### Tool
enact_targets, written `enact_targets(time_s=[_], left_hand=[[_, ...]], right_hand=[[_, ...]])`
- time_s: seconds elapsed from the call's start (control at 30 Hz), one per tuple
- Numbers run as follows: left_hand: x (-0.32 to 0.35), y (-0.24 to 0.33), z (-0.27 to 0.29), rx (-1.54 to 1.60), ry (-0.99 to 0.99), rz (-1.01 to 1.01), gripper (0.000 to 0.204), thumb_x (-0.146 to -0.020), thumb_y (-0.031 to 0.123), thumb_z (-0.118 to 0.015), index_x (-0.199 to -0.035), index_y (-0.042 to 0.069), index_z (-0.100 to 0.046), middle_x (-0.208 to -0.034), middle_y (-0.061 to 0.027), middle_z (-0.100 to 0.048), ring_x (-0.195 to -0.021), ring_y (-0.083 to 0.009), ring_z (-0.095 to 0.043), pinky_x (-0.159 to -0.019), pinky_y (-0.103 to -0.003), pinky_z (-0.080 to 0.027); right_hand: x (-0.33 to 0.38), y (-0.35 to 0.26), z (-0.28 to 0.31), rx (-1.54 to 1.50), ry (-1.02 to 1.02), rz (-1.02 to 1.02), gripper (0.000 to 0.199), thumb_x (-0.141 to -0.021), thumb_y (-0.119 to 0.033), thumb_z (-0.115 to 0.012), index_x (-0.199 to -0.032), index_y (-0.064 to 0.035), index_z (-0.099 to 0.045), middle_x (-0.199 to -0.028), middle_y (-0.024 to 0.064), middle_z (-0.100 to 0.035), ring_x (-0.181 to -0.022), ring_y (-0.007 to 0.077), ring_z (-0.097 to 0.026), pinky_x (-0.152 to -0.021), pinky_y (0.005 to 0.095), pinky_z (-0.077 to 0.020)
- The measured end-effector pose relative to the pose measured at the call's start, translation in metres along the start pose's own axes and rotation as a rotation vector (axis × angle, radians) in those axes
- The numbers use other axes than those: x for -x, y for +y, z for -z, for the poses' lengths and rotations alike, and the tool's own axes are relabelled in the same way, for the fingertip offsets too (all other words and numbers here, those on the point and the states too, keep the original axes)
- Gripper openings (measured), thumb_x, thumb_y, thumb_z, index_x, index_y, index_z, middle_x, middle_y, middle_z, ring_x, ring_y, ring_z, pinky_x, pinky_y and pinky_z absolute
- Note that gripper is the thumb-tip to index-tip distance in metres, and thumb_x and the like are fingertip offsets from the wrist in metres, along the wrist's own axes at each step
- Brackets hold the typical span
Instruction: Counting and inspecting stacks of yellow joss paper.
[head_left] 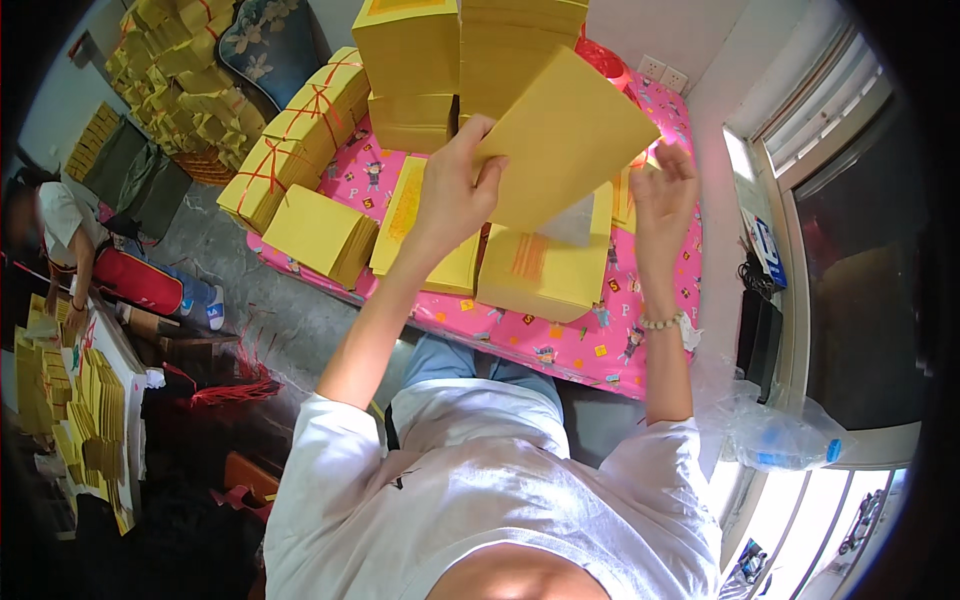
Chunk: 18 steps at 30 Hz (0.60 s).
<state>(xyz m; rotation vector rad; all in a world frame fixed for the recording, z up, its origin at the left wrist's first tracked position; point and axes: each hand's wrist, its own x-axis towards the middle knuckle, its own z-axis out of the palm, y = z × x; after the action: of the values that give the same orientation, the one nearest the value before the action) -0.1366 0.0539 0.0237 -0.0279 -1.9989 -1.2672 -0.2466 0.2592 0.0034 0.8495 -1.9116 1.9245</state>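
My left hand point(458, 190) is closed on the left edge of a yellow paper sheet point(575, 135), thumb in front; whether it is one sheet or a thin sheaf I cannot tell. The sheet is tilted up over a stack of yellow paper point(540, 275) with an orange print on top. A small whitish, see-through piece point(572, 222) shows beneath the sheet's lower edge. Close by the sheet's right corner, my right hand point(665, 195) is raised with its fingers apart and slightly bent, holding nothing. A bead bracelet point(660, 322) circles that wrist.
A pink patterned cloth point(500, 335) covers the table. Tall yellow stacks point(408, 55) stand at its back, red-tied bundles point(262, 180) at its left. A plastic bottle point(790, 440) lies by the window at right. Far left, another person point(65, 220) handles yellow paper at a second table.
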Motion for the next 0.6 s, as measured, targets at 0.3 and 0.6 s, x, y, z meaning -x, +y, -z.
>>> enact_targets(time_s=[0.3, 0.6], left_hand=[[-0.014, 0.032, 0.001, -0.593, -0.352, -0.284, 0.030, -0.074, -0.003, -0.057, -0.103, 0.005, -0.051, -0.085, -0.0125, -0.061, -0.084, -0.0325, -0.059, -0.073, -0.044, -0.043], [0.001, 0.020, 0.004, -0.628, -0.413, -0.224, 0.034, -0.074, -0.004, -0.057, -0.106, 0.007, -0.051, -0.085, -0.0100, -0.059, -0.086, -0.0285, -0.057, -0.079, -0.041, -0.041]], right_hand=[[-0.013, -0.028, -0.001, 0.041, -0.265, 0.063, 0.046, -0.085, -0.008, -0.064, -0.124, 0.0000, -0.043, -0.117, 0.0098, -0.052, -0.113, 0.0182, -0.050, -0.097, 0.0326, -0.0403], [0.003, -0.001, -0.003, -0.262, -0.242, -0.262, 0.022, -0.089, -0.011, -0.062, -0.107, -0.0022, -0.053, -0.097, 0.0019, -0.059, -0.090, 0.0092, -0.055, -0.081, 0.0240, -0.0457]])
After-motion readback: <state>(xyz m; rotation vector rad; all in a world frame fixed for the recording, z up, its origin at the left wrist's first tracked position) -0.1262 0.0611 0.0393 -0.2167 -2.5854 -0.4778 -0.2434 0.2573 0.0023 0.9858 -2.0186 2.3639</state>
